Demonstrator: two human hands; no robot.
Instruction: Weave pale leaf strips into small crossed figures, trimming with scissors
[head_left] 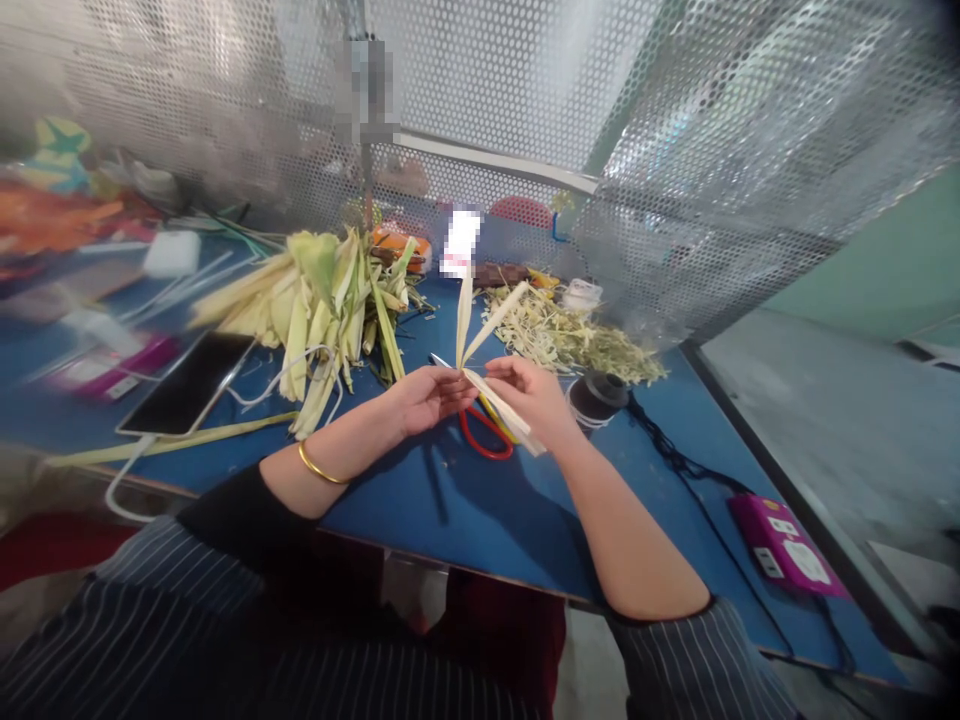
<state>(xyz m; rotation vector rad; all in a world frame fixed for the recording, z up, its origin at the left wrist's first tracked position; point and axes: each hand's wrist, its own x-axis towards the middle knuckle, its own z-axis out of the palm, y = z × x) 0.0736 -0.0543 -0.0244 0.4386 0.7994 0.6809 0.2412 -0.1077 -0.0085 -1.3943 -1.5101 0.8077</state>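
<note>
Pale corn husk strips point(491, 325) are gathered at one point, two pointing up and away and another slanting down toward my right palm. My left hand point(433, 400) is closed on them at the joint, palm partly turned up. Close beside it, my right hand point(534, 395) has its thumb and fingertips bent together near the joint; whatever they pinch is too fine to make out. Beneath both hands lies a pair of scissors point(486, 445) with red and yellow handles, partly covered. To the right of my right hand stands a spool of black thread point(600, 395).
A heap of corn husks point(322, 300) lies left, shredded husk point(574, 335) behind right. A phone point(191, 385) with a white cable is at left. A purple box point(787, 545) with black cords sits right. Perforated metal mesh point(510, 80) rises behind the blue table point(420, 500).
</note>
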